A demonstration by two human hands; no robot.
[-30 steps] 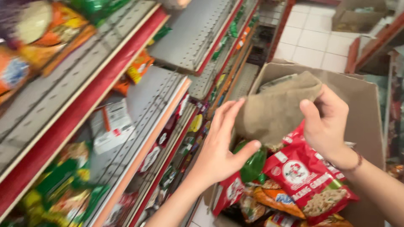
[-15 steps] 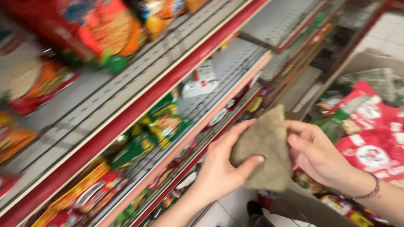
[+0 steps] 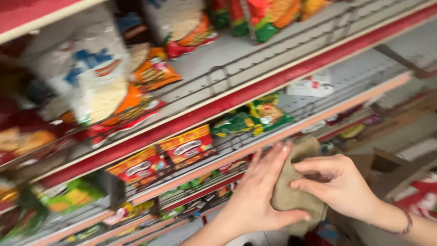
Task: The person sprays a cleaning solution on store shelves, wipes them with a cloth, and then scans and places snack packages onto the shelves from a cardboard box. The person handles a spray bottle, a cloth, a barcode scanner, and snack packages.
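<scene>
My left hand [image 3: 257, 193] and my right hand [image 3: 339, 184] both grip a folded olive-brown cloth [image 3: 293, 187] in front of a store shelf. The left palm presses its near side with the thumb under it; the right fingers pinch its right edge. The cloth sits just below the red-and-orange shelf edge [image 3: 291, 127], next to green snack packets [image 3: 252, 116] and red snack packets [image 3: 182, 148] behind a wire rail.
Sloping metal shelves hold snack bags: a large white bag [image 3: 91, 77] at upper left, orange and red bags [image 3: 154, 68] above. A white box [image 3: 314, 86] lies on the middle shelf. A cardboard carton [image 3: 387, 168] with red packets [image 3: 423, 191] stands at the right.
My view has swung left and up from the carton to the shelves. Both hands have carried the cloth out of the carton to the shelf front.
</scene>
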